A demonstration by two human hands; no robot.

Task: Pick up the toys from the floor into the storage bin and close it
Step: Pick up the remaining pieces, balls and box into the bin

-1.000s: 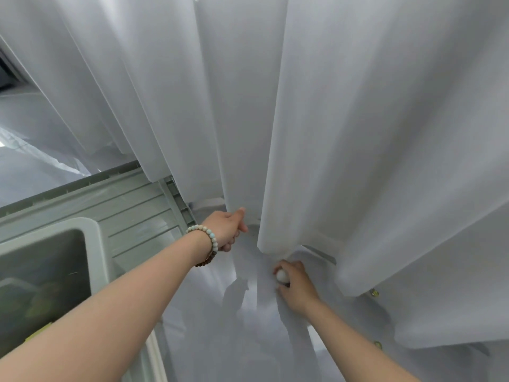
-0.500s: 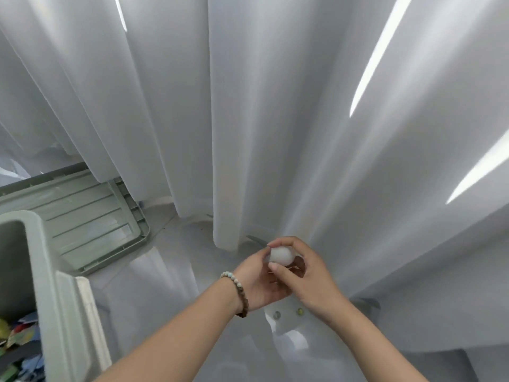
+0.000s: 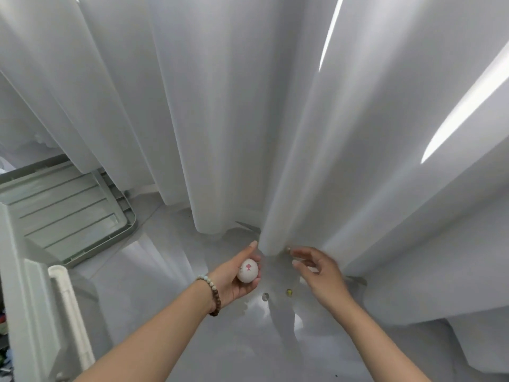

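Head view. The storage bin stands at the 8 o'clock edge, uncovered. Only a sliver of its inside shows at the frame edge, holding colourful items too small to identify. Its grey-green lid lies on the floor at 9 o'clock, just beyond the bin, with its far edge under the white curtain. Toward 6 o'clock, the left hand, with a bead bracelet at the wrist, has its grip closed round a white egg toy bearing a pink mark. The egg is held above the floor, well apart from the bin. At its 3 o'clock the right hand has an open grip, fingers loosely spread, holding nothing. Its fingertips are near the curtain hem; contact cannot be told. Below and between the hands, a clear marble and a yellow marble lie on the floor, near each other but apart.
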